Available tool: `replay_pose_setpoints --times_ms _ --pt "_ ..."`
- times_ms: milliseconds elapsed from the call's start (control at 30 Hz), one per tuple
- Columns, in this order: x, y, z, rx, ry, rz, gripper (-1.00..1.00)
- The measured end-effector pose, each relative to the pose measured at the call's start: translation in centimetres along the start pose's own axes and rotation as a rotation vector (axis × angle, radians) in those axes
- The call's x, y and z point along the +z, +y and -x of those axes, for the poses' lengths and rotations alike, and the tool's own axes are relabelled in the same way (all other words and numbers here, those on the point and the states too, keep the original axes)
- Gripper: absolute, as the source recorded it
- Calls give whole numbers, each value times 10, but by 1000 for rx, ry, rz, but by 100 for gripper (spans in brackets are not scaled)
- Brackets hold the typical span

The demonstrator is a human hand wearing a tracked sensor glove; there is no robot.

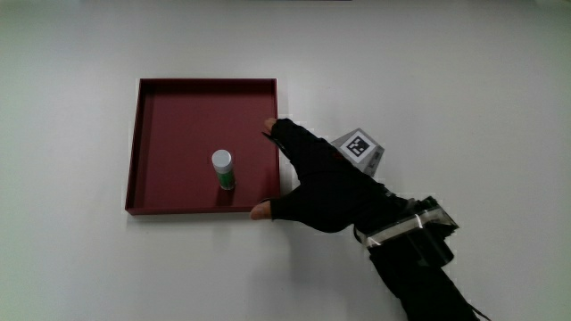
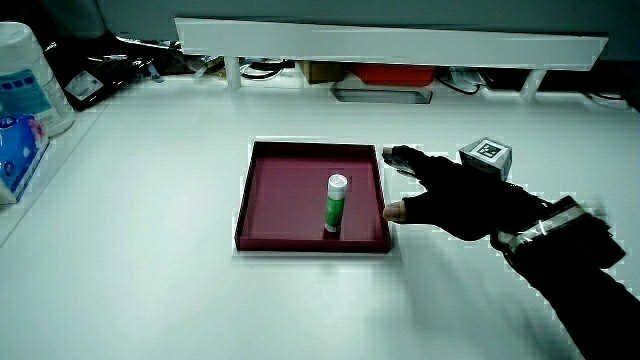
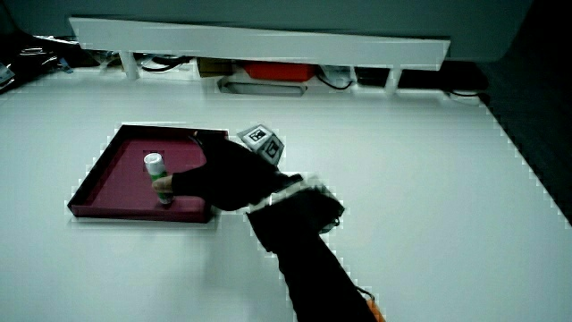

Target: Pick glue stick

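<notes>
White tabletop point(image 1: 71, 267) all around, with a square dark-red tray point(image 1: 138, 152) sitting flat on it. Inside the tray stands the glue stick point(image 1: 223, 168) — a small green tube with a white cap, upright, in the part of the tray nearer the person and clear of every wall. From above we get mostly its cap; in both side views its green body shows point(image 2: 336, 201) point(image 3: 157, 176).

Now the hand point(image 1: 326, 187), black-gloved, is at the tray's edge beside the glue stick. Its fingers are spread: the forefinger tip point(image 1: 268, 127) lies over the tray's rim, the thumb tip point(image 1: 260, 211) sits at the tray's near corner, and nothing is in its grasp. The glue stick is apart from it, untouched.

On the back of the hand rides the small patterned cube point(image 1: 359, 147), plain in the main view and in both side views point(image 2: 486, 155) point(image 3: 261, 140). In a side view the hand partly covers the tray's corner point(image 3: 201, 210).

The side views add more — a low white partition point(image 2: 390, 45) at the table's edge, and a white-and-blue plastic container point(image 2: 25, 95) near the table's edge in a side view.
</notes>
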Motion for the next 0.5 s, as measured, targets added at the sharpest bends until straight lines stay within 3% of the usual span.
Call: replay_pose_setpoints --times_ms 67,133,167,500 --pt "-5 9 -6 30 17 2 0" --pt "-11 14 -3 6 53 12 0" --pt "-13 21 -11 44 37 8 0" --pt "-33 42 -13 58 42 -5 0"
